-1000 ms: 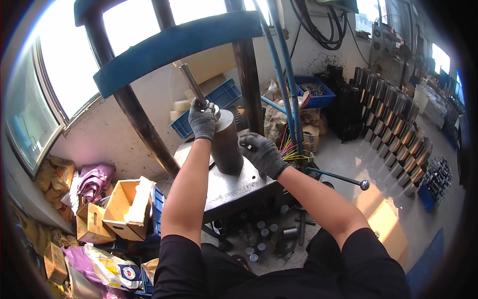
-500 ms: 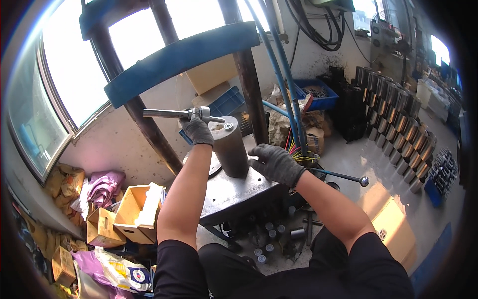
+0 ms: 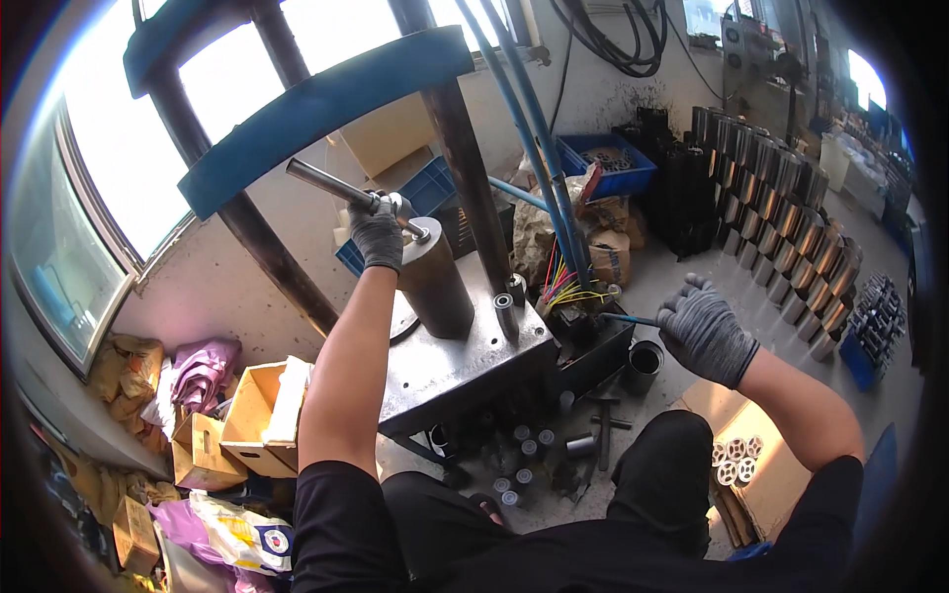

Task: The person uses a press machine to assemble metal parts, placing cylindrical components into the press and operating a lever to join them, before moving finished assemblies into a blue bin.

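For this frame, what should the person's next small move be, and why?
Probably the left hand should tip the steel rod upright before the right hand works the blue lever: the rod leans well over to the left, with its lower end at the top of the grey cylinder, while the right hand grips the lever.

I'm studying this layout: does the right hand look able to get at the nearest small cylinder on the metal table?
Probably yes: nothing seems to block the small cylinder, though the right hand would have to leave the blue lever.
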`<state>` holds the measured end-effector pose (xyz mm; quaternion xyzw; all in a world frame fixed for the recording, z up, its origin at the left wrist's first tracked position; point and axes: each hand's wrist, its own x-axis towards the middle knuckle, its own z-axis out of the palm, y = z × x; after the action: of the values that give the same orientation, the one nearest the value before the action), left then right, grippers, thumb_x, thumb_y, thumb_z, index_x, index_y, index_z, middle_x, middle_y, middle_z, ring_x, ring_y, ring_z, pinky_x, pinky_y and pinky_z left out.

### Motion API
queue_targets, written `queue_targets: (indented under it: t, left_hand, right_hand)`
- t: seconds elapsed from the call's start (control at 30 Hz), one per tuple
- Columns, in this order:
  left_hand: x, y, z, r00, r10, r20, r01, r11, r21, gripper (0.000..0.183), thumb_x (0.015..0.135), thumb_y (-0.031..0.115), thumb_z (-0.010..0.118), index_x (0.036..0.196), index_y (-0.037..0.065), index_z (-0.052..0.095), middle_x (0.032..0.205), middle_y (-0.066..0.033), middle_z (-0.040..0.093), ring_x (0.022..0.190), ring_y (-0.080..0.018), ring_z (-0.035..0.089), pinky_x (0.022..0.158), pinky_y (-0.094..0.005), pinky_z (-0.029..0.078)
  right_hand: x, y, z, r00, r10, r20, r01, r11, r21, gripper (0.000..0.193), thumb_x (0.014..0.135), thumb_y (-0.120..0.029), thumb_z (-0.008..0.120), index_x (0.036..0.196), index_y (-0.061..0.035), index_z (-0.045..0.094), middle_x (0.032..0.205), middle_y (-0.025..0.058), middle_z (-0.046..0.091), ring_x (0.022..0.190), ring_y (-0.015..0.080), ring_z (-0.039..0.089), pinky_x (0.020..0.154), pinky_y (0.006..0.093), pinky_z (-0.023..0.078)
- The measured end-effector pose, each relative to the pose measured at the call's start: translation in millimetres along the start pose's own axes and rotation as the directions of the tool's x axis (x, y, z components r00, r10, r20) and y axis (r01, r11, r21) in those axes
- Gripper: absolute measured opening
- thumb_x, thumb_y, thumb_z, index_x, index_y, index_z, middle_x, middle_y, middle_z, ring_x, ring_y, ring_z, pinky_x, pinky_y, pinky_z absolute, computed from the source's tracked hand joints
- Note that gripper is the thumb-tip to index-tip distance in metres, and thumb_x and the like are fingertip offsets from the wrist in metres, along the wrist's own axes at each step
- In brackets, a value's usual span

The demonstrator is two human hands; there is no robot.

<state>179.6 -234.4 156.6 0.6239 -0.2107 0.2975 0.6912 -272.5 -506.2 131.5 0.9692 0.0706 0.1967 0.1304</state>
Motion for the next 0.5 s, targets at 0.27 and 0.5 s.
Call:
queue_targets:
  t: [0.27,0.5]
  left_hand:
    - [2.2,9.9,1.4,0.998,-0.037,0.059,0.037,0.999,0.009,0.022,0.087,-0.003,0.068,0.104,0.005,0.055,0.092,-0.0047,0.063,0.083,-0.0162,0.063,0.082,-0.0307,0.055]
    - [11.7,10.2,6.4,0.988,-0.081,0.134,0.089,0.994,-0.057,0.022,0.085,-0.001,0.069,0.099,0.005,0.053,0.083,-0.0044,0.062,0.072,-0.0179,0.064,0.07,-0.0338,0.057]
  right_hand:
    - [129.2,45.5,19.2,0.876,0.211,-0.434,-0.141,0.972,0.19,0.023,0.089,-0.005,0.06,0.11,-0.0022,0.067,0.112,0.015,0.067,0.101,0.0327,0.067,0.088,0.0395,0.057]
    - [164.7,67.1,28.3,0.885,0.371,-0.281,-0.32,0.923,0.211,0.017,0.094,-0.007,0.061,0.109,-0.0034,0.066,0.102,0.0173,0.069,0.09,0.0339,0.07,0.079,0.041,0.058]
